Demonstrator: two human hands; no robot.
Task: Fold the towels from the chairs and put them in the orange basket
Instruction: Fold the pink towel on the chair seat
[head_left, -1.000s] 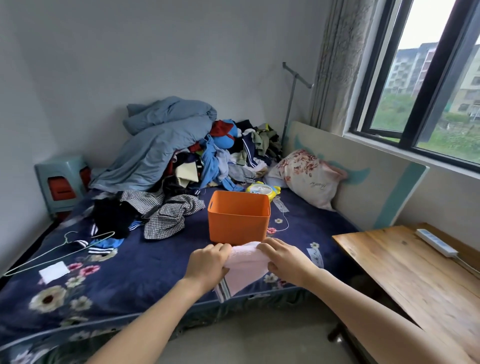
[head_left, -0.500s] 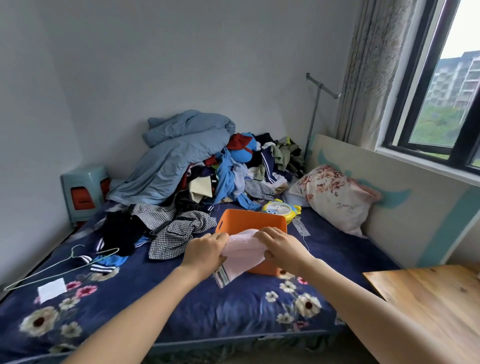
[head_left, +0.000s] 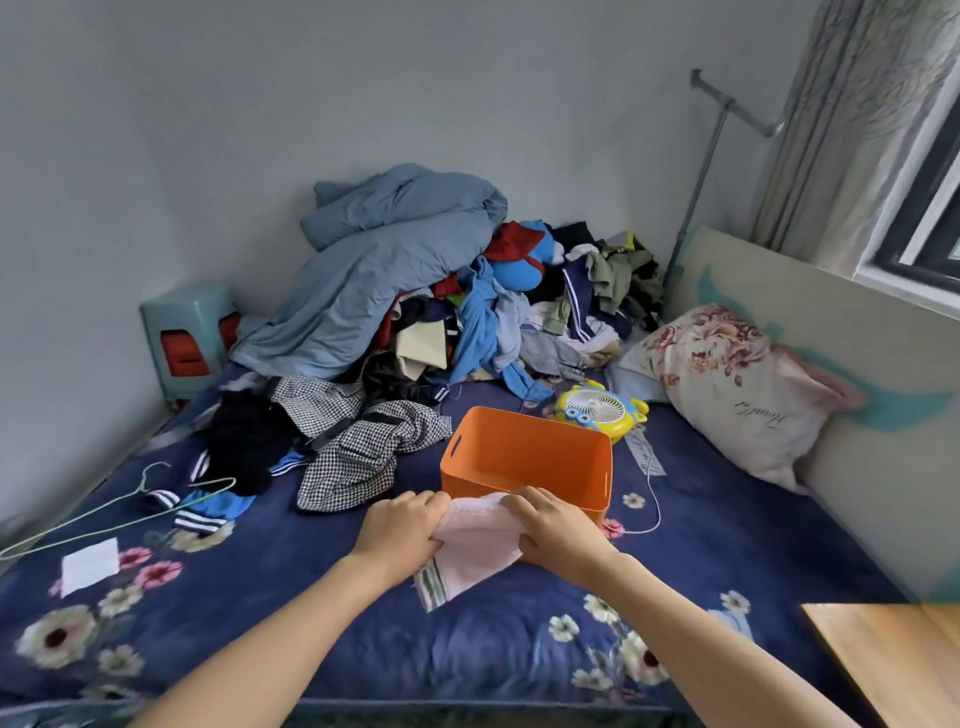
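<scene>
Left grip (head_left: 402, 530) and right grip (head_left: 558, 530) pinch the towel (head_left: 478, 545) between them. Just beyond stands the basket (head_left: 524, 452) (near wall partly hidden); clothes (head_left: 363, 457) lie left, fan (head_left: 597, 410) behind.

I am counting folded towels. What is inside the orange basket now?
Inside the orange basket only bare inner walls show, no towel. The front of its floor is hidden by the near wall, the pink towel, the left hand and the right hand.

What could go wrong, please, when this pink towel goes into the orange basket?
The pink towel, held by the left hand and right hand, trails a loose striped end that may snag the orange basket rim and unfold. The basket stands on a soft bed, so a push might tip it.
</scene>
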